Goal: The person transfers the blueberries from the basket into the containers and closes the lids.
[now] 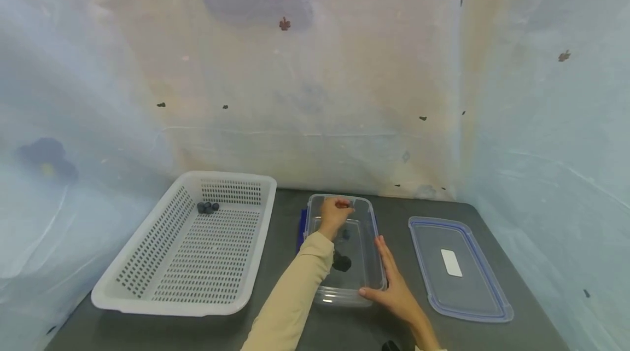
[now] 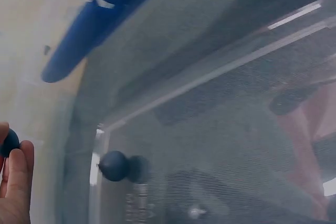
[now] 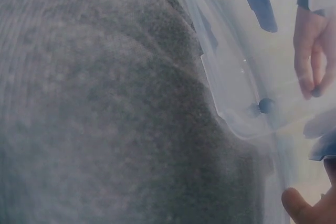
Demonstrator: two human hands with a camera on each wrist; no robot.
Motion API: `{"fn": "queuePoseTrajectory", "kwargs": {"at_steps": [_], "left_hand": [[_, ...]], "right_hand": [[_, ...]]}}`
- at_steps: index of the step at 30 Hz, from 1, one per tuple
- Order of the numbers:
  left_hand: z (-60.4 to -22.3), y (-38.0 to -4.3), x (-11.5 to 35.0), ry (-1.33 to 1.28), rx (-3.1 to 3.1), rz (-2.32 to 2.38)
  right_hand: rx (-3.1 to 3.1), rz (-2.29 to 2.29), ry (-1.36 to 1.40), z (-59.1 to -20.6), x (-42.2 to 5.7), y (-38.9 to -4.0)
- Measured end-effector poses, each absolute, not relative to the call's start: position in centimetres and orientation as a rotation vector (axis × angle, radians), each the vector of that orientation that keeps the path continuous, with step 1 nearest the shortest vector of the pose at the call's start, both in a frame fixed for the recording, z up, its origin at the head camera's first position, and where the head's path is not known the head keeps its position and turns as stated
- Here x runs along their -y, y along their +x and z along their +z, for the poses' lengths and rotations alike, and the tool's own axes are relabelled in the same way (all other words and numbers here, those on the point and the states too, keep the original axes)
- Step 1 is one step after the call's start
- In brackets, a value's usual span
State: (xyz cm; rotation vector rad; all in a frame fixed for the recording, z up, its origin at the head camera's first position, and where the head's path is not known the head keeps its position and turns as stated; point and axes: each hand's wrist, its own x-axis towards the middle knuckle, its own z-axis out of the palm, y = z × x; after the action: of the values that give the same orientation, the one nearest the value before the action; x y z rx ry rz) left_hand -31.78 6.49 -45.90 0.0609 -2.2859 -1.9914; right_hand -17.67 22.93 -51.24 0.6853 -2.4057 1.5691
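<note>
My left hand (image 1: 333, 215) is over the far half of a clear plastic container (image 1: 365, 263). Its fingertips pinch a small round blueberry (image 2: 10, 142), seen at the left edge of the left wrist view. A second blueberry (image 2: 114, 166) lies on the container's floor, near the far end. My right hand (image 1: 394, 285) rests against the container's right wall, fingers straight along the side and thumb (image 3: 295, 203) at the near corner. Through the clear wall, the right wrist view shows the pinching fingers above the lying blueberry (image 3: 266, 105).
To the left stands a white perforated basket (image 1: 266, 230) with several blueberries (image 1: 208, 208) in its far left corner. A clear lid with a blue seal (image 1: 433, 263) lies on the right. A blue strip (image 1: 302, 225) shows beside the container. Behind the dark table hangs a patterned curtain (image 1: 315, 148).
</note>
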Motion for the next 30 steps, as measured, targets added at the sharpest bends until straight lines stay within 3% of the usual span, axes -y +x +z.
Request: {"fn": "queuePoseTrajectory", "kwargs": {"at_steps": [6,13,21,23,28,30], "left_hand": [[-47.7,-31.8,-6.4,0.129,2.277,-1.943],[-53.8,-35.6,-6.5,0.072,2.294,-1.881],[-49.3,-31.8,-5.9,0.143,2.430,-1.671],[-50.5,-32.5,-6.1,0.113,2.437,-1.586],[-58.8,-38.1,-6.8,0.013,2.394,-1.469],[-59.3,-38.5,-6.8,0.047,2.421,-1.506]], "right_hand": [[2.410,1.570,0.673,-51.0,-22.8,-17.7],[2.411,1.567,0.657,-51.1,-22.8,-17.5],[2.406,1.571,0.682,-51.1,-22.8,-17.7],[2.410,1.573,0.679,-51.1,-22.8,-17.7],[2.414,1.574,0.674,-51.2,-22.9,-17.7],[2.415,1.571,0.670,-51.2,-22.9,-17.7]]}}
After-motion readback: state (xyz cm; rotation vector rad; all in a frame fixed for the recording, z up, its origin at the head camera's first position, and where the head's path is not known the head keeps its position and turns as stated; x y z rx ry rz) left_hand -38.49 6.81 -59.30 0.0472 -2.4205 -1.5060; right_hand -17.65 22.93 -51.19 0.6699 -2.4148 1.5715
